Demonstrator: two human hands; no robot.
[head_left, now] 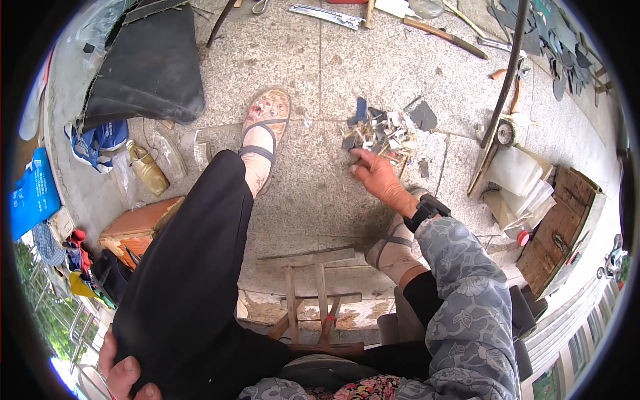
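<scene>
My right hand [377,177] reaches down to the near edge of a pile of scraps [390,133] on the floor. Its fingertips point at the pile, a little apart, and I see nothing held in them. Mixed in the heap are dark rubber-like pieces, pale shavings and a blue bit; a larger dark scrap [423,116] lies at its far right. A black band circles my right wrist. On the outer side of my left thigh rests my left hand [123,373], fingers spread and only partly in view, holding nothing.
Paper sheets [517,170] and a wooden box [559,230] stand at right, near a long rod [503,93]. A file-like tool [447,38] and a metal strip [327,16] lie at the far side. Black sheeting [147,67] and a bottle [148,168] are at left.
</scene>
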